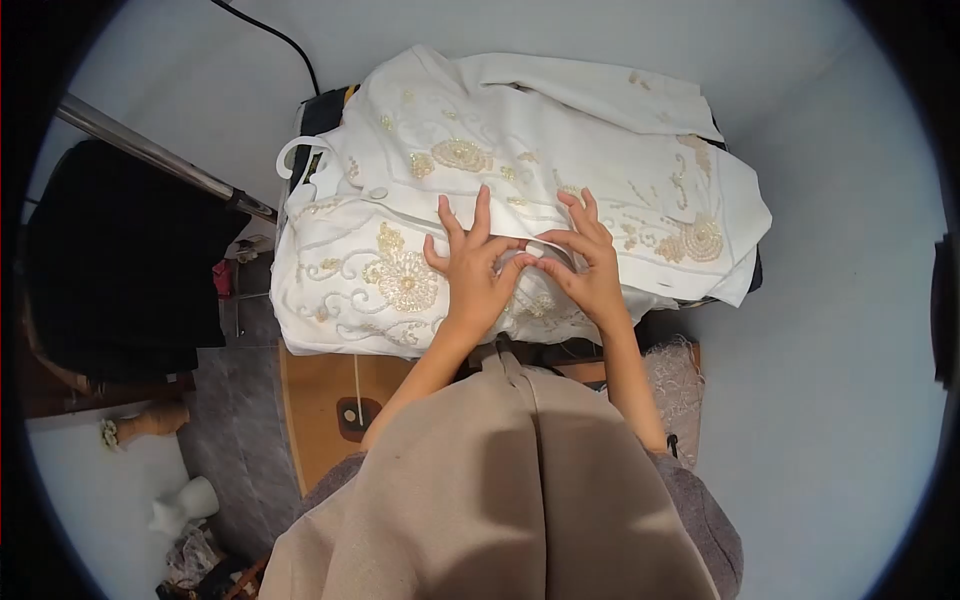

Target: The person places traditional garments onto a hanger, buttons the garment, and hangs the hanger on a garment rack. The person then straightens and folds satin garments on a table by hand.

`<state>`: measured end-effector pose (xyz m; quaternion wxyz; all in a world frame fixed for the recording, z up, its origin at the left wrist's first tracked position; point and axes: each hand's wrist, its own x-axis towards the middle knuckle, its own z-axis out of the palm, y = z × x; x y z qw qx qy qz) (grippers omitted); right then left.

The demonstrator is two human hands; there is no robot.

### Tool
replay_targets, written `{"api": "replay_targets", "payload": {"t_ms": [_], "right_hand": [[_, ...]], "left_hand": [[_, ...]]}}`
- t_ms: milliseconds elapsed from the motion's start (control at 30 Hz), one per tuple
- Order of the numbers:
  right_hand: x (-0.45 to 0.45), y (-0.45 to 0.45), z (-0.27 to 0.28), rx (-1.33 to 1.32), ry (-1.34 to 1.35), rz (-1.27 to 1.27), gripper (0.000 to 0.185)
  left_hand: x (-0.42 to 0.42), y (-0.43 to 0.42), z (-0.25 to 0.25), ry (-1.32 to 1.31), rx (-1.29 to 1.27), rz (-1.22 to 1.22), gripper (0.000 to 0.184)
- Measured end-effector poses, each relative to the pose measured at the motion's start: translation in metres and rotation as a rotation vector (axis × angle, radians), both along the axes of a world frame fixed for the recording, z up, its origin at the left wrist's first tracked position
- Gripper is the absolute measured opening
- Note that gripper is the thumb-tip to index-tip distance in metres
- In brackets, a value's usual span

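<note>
A white garment (590, 110) with beaded flowers and scrolls lies spread on a dark-edged surface, its sleeve folded across the top. Near its middle, my left hand (482, 265) pinches the front edge with thumb and index finger, the other fingers spread upward. Facing it, my right hand (588, 265) pinches the same edge, with its fingertips close to the left ones. Between the fingertips shows a small white button (534, 250). Another button (378, 193) sits farther left on the front edge. A white hanger hook (288, 158) sticks out at the garment's left end.
Black clothing (120, 260) hangs at the left below a metal rail (150, 150). A wooden board (315, 400) stands under the garment's near left side. Lace fabric (672, 400) lies at the near right. A black cable (285, 38) runs down the wall.
</note>
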<state>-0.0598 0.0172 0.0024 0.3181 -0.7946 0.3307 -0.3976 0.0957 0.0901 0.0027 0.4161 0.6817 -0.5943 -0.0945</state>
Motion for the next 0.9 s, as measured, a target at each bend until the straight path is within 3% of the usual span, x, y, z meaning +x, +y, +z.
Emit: {"api": "replay_targets", "payload": {"t_ms": [200, 233, 333, 500, 633, 767, 900], "right_hand": [[0.0, -0.008, -0.006, 0.03, -0.074, 0.055, 0.029], [0.001, -0.008, -0.005, 0.042, -0.076, 0.055, 0.029], [0.003, -0.008, -0.004, 0.065, -0.08, 0.057, 0.028], [0.005, -0.005, -0.004, 0.02, -0.061, 0.021, 0.029], [0.009, 0.0, -0.008, 0.018, -0.053, -0.046, 0.031], [0.004, 0.005, -0.001, -0.182, 0.234, -0.069, 0.032], [0.005, 0.006, 0.008, -0.297, 0.289, -0.119, 0.025]], "left_hand": [[0.006, 0.001, 0.011, -0.039, 0.017, 0.027, 0.027], [0.008, -0.002, 0.011, 0.0, -0.072, 0.028, 0.038], [0.01, -0.009, 0.025, -0.026, -0.062, -0.028, 0.048], [0.016, -0.011, 0.025, -0.292, 0.068, -0.148, 0.017], [0.014, -0.011, 0.014, -0.311, -0.027, -0.125, 0.016], [0.014, -0.012, 0.006, -0.324, -0.094, -0.105, 0.016], [0.013, -0.011, -0.001, -0.36, -0.141, -0.066, 0.018]]}}
